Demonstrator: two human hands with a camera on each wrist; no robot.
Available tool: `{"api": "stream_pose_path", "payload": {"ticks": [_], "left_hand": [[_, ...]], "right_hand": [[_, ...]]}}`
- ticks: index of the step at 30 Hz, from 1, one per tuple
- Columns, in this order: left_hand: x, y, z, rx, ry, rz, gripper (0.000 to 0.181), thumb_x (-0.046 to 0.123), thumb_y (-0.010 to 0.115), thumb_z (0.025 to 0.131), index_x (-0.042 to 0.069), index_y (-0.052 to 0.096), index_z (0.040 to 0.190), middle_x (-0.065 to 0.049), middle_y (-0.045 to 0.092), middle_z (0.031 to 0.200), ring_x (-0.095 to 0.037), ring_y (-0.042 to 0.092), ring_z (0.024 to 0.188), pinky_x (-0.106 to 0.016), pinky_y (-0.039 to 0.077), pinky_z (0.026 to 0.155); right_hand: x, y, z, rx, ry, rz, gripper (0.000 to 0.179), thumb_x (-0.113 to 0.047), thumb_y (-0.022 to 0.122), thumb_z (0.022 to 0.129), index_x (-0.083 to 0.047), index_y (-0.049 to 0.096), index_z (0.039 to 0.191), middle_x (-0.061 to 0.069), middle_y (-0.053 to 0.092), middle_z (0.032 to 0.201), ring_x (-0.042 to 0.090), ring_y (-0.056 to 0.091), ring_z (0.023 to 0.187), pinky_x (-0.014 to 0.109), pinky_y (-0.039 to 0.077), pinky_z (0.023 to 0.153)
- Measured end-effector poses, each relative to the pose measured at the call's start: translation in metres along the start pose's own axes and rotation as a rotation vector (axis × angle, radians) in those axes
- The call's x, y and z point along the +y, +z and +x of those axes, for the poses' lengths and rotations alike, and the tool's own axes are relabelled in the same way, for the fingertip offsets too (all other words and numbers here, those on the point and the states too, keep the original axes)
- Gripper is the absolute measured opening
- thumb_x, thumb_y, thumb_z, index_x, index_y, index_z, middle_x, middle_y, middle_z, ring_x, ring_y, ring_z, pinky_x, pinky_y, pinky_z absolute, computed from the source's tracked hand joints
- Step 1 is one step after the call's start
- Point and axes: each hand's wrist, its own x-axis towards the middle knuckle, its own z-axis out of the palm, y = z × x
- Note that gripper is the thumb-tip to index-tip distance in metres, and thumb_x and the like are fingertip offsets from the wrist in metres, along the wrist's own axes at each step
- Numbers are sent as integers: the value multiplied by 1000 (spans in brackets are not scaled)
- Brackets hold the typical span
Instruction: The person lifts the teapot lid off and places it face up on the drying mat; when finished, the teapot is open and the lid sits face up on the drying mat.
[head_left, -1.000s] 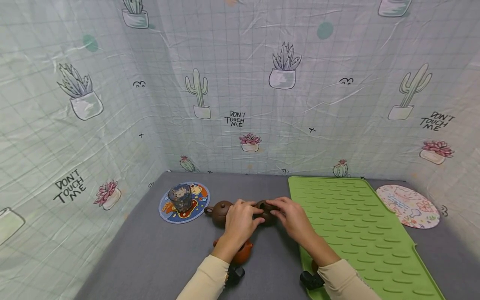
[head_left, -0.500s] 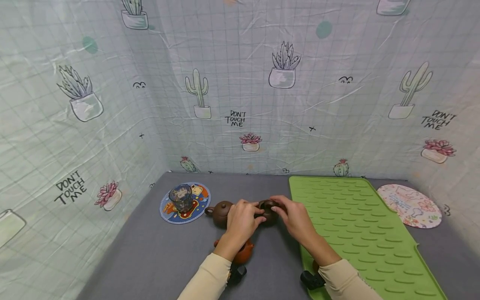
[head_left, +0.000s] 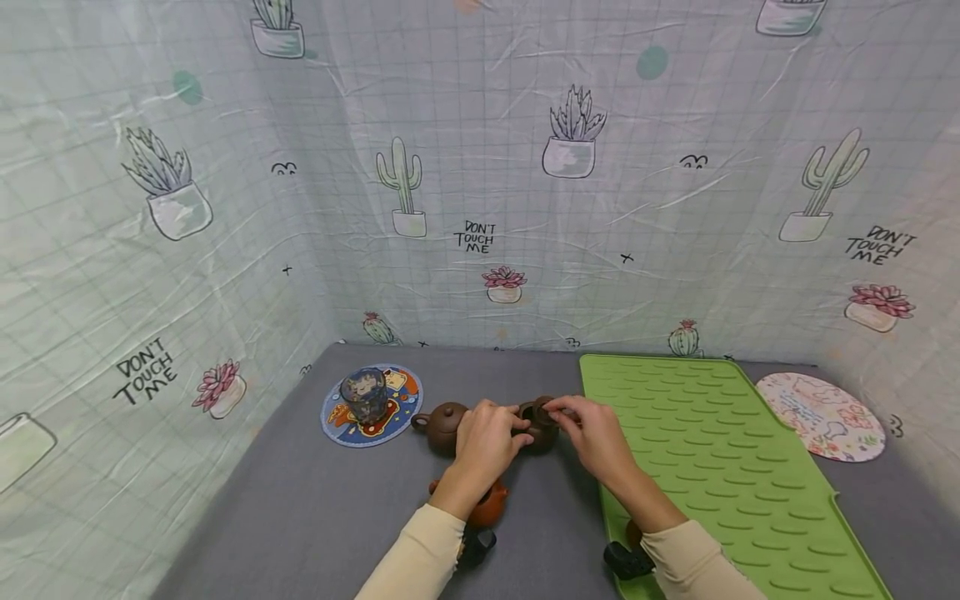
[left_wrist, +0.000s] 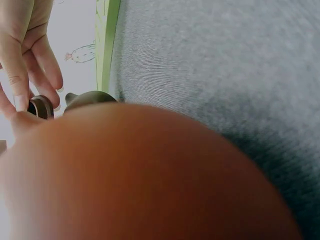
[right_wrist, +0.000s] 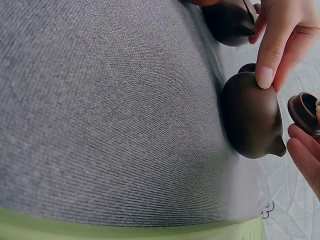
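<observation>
A dark brown teapot (head_left: 538, 440) stands uncovered on the grey table. My left hand (head_left: 486, 435) holds it steady at the handle end; in the right wrist view the thumb presses on the side of the pot's body (right_wrist: 252, 115). My right hand (head_left: 594, 429) pinches the teapot's lid (right_wrist: 302, 112), tilted and held off the opening. That lid (left_wrist: 42, 107) also shows between the right fingers in the left wrist view, where a blurred orange-brown shape blocks most of the picture. A second brown teapot (head_left: 442, 428), with its lid on, stands just left of the left hand.
An orange teapot (head_left: 489, 505) sits nearer, partly behind the left forearm. Far left, a glass (head_left: 364, 395) stands on a round blue mat (head_left: 405, 408). A green ridged mat (head_left: 697, 450) covers the right side, beside a round pale patterned mat (head_left: 825, 417).
My right hand has tilted the lid up and drawn it slightly right, so more of the teapot's opening shows. The left hand stays on the pot.
</observation>
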Motion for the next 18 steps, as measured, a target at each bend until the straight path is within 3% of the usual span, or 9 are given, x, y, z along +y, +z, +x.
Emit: {"api": "stream_pose_path", "payload": {"ticks": [6,18], "left_hand": [[4,-2,0,-2,-29,-7,25,39,86,79,27,84,102,3,77,123,-21,70,94,-32,54,69],[8,1,1,34,-72,-5,22,38,89,76,27,85,94,5,78,117,-19,72,89,-28,48,62]], "right_hand": [[-1,-2,-1,3,8,14,15,-8,75,91,-11,78,105,11,75,107,25,76,89,35,64,73],[-4,-6,0,-32,37,16,24,-12,83,84,-13,78,107,12,76,111,27,78,87,35,64,73]]}}
